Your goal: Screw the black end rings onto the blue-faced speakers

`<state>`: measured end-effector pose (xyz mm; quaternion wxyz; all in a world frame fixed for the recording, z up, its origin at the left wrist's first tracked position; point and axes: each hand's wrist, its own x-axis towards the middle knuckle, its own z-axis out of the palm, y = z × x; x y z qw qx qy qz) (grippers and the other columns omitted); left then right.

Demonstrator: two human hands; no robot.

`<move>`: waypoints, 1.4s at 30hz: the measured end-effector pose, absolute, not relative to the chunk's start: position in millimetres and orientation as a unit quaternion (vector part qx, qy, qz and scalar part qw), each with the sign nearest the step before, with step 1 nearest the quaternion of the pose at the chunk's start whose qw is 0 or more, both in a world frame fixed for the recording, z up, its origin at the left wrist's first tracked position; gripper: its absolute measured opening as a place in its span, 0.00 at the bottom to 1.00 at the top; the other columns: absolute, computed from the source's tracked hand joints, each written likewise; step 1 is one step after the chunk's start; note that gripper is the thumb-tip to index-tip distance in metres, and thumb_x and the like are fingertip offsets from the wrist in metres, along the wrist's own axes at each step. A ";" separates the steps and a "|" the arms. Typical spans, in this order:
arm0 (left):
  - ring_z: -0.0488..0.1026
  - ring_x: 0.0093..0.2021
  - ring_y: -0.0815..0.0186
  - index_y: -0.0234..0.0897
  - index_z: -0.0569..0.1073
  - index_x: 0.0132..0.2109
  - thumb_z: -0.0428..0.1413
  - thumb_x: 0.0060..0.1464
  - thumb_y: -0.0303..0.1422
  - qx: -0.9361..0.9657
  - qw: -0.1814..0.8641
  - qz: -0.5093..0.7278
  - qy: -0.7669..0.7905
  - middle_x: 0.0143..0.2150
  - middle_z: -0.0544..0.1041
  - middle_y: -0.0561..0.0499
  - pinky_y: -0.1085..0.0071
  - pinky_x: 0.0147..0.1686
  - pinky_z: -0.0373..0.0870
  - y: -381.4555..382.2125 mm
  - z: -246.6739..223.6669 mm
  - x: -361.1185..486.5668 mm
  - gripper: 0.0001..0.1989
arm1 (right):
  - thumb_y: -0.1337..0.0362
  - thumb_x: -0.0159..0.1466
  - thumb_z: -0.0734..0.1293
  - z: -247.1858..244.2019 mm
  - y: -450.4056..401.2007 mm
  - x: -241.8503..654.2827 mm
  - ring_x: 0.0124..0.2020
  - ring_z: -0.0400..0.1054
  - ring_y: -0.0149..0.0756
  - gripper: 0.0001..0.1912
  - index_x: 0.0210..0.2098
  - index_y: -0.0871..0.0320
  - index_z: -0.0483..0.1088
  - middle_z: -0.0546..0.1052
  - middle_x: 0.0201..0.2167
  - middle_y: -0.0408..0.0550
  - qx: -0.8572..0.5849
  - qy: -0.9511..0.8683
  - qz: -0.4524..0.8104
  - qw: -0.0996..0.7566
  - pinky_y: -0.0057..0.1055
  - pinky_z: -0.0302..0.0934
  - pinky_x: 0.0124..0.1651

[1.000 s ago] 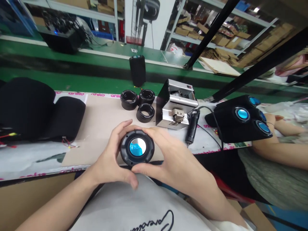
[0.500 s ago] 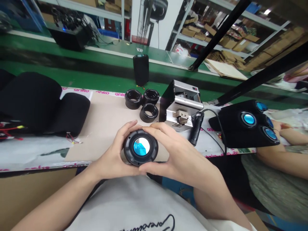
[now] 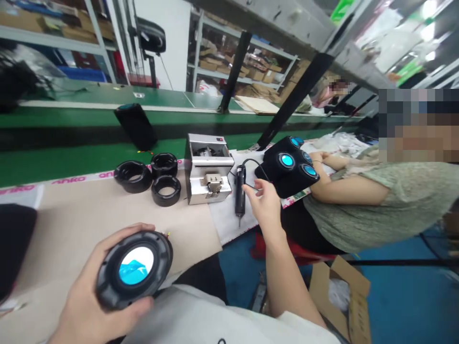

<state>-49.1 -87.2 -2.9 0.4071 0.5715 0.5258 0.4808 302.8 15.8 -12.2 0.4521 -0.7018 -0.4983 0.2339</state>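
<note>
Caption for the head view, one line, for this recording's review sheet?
Left hand holds a round black speaker driver, right hand open beside an electric screwdriver.

The person has two hands point(image 3: 263, 208), and the left hand point(image 3: 81, 298) holds one round speaker unit point(image 3: 132, 270). From it, at one o'clock, the worktop point(image 3: 107, 224) carries three black rubber rings point(image 3: 165, 201); at two o'clock are one metal machine point(image 3: 210, 179), one electric screwdriver point(image 3: 240, 191), and one black housing point(image 3: 283, 182) with four blue circles.
</note>
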 end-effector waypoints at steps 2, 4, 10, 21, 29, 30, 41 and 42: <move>0.76 0.65 0.41 0.48 0.72 0.62 0.73 0.45 0.52 0.579 0.399 0.476 0.529 0.63 0.79 0.46 0.48 0.70 0.72 -80.4 -1.3 -45.3 0.39 | 0.55 0.71 0.74 -26.0 34.0 320.9 0.57 0.72 0.46 0.22 0.58 0.62 0.72 0.75 0.56 0.55 -0.729 -0.461 0.253 0.439 0.51 0.70 0.64; 0.76 0.65 0.41 0.48 0.70 0.65 0.72 0.46 0.52 0.591 0.403 0.471 0.516 0.63 0.78 0.46 0.48 0.69 0.73 -70.1 0.0 -39.5 0.41 | 0.56 0.73 0.73 -37.0 46.7 326.4 0.53 0.74 0.42 0.19 0.57 0.62 0.73 0.76 0.53 0.52 -0.725 -0.432 0.297 0.447 0.45 0.74 0.58; 0.75 0.67 0.39 0.45 0.70 0.65 0.73 0.47 0.51 0.638 0.437 0.433 0.464 0.66 0.76 0.40 0.47 0.66 0.75 -34.5 -3.2 -20.3 0.41 | 0.35 0.75 0.58 -28.9 37.7 309.8 0.23 0.59 0.27 0.34 0.54 0.61 0.70 0.67 0.30 0.41 -0.551 -0.364 0.487 0.572 0.25 0.60 0.24; 0.78 0.63 0.46 0.43 0.72 0.64 0.74 0.49 0.50 0.669 0.444 0.444 0.398 0.63 0.79 0.41 0.58 0.61 0.75 -6.9 -0.6 4.4 0.39 | 0.60 0.66 0.77 68.7 37.4 271.2 0.16 0.63 0.24 0.22 0.51 0.48 0.63 0.72 0.27 0.31 -0.112 -0.489 0.520 0.691 0.24 0.66 0.21; 0.81 0.60 0.54 0.47 0.73 0.64 0.75 0.48 0.46 0.670 0.446 0.459 0.376 0.62 0.80 0.47 0.67 0.58 0.76 -7.7 0.7 9.8 0.38 | 0.45 0.65 0.79 75.5 76.1 225.5 0.17 0.62 0.27 0.25 0.41 0.52 0.64 0.70 0.23 0.33 -0.231 -0.508 0.414 0.719 0.27 0.59 0.19; 0.81 0.59 0.54 0.47 0.73 0.63 0.75 0.48 0.45 0.668 0.447 0.462 0.373 0.61 0.81 0.48 0.67 0.58 0.77 -7.9 0.8 10.1 0.38 | 0.42 0.66 0.77 74.2 78.5 221.4 0.16 0.61 0.26 0.26 0.40 0.52 0.63 0.69 0.22 0.33 -0.229 -0.510 0.417 0.717 0.27 0.56 0.18; 0.82 0.58 0.53 0.46 0.74 0.63 0.77 0.45 0.43 0.637 0.483 0.474 0.369 0.60 0.82 0.47 0.66 0.56 0.79 -8.3 1.1 14.0 0.40 | 0.31 0.68 0.68 67.5 96.7 211.9 0.15 0.61 0.25 0.30 0.41 0.52 0.60 0.66 0.20 0.32 -0.297 -0.516 0.394 0.700 0.23 0.54 0.18; 0.82 0.58 0.53 0.46 0.74 0.63 0.77 0.44 0.44 0.636 0.484 0.474 0.369 0.60 0.82 0.47 0.66 0.55 0.79 -8.4 1.5 14.2 0.40 | 0.31 0.68 0.67 67.6 97.3 212.1 0.16 0.61 0.25 0.31 0.41 0.52 0.59 0.66 0.20 0.32 -0.300 -0.519 0.391 0.698 0.23 0.54 0.18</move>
